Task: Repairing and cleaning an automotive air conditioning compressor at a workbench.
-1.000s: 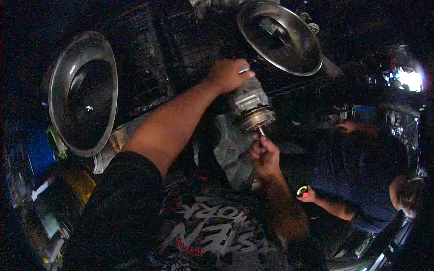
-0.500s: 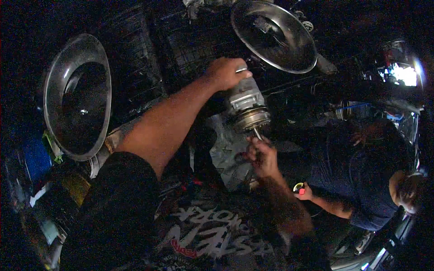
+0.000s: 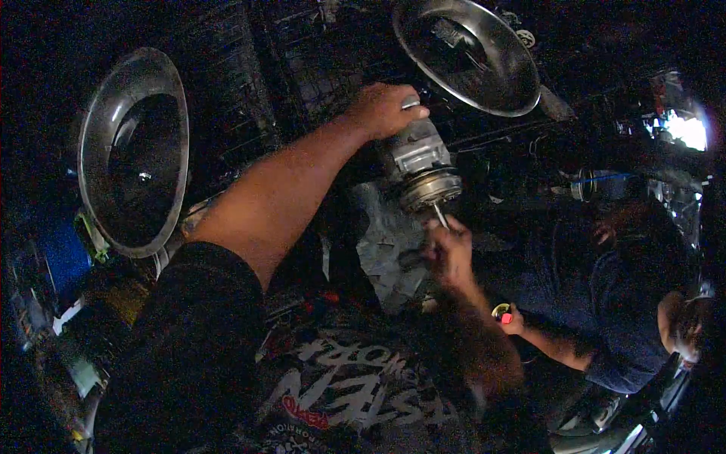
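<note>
A car air-conditioning compressor (image 3: pixel 420 153), a grey metal body with a grooved round pulley (image 3: pixel 432 190) at its lower end, hangs tilted in front of me. My left hand (image 3: pixel 391 110) is wrapped over its upper end, thumb along the near side. Below the pulley, my right hand (image 3: pixel 452 248) has its fingers closed round a thin shiny metal rod (image 3: pixel 440 215), whose upper end meets the middle of the pulley face. Motion blurs the lower fingers, and the rod's other end is hidden in the hand.
Large metal rings (image 3: pixel 88 160) like wheel rims are at the left and top (image 3: pixel 527 97). A co-worker in dark blue (image 3: pixel 582 303) stands close at the right, one hand (image 3: pixel 515 321) holding a small round yellow-and-red object (image 3: pixel 503 313). Crumpled grey sheeting (image 3: pixel 384 253) lies below the compressor.
The compressor and both hands sit slightly farther right in view; the wheel-like rings have shifted right and up too. Both grips stay the same, and the right fingers have changed position slightly on the rod.
</note>
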Demonstrator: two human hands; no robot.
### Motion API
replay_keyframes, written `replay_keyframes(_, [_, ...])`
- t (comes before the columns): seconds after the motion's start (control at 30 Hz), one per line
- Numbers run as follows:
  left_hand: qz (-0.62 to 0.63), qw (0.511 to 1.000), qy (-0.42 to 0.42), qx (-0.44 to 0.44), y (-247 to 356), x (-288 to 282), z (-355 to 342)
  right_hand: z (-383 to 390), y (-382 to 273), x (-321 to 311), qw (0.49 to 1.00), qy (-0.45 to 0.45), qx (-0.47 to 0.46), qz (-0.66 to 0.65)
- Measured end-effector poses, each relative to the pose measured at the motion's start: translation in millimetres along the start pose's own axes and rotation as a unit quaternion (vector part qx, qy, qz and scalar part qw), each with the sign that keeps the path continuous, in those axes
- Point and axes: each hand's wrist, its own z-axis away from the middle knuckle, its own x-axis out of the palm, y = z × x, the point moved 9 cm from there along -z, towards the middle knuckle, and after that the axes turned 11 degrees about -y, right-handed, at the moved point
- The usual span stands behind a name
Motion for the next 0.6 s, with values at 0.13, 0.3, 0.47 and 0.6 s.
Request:
replay_keyframes(0.13, [-0.060, 0.998, 0.001, 0.006, 2.1, -4.7, 1.6, -4.4, -48.9, -4.7, 0.842, -0.011, -0.055, 0.537])
replay_keyframes(0.3, [-0.039, 0.998, -0.010, -0.044, 8.4, 0.3, 1.9, 0.3, -3.9, -7.4, 0.996, 0.071, -0.051, -0.019])
replay_keyframes(0.47, [-0.062, 0.997, -0.019, -0.041, 2.4, -2.2, 2.4, -4.0, 1.7, -12.6, 0.999, 0.018, -0.020, 0.038])
replay_keyframes(0.6, [-0.055, 0.998, -0.005, -0.031, -3.4, -6.4, 6.2, -14.3, -39.2, -12.8, 0.925, -0.054, 0.066, 0.371])
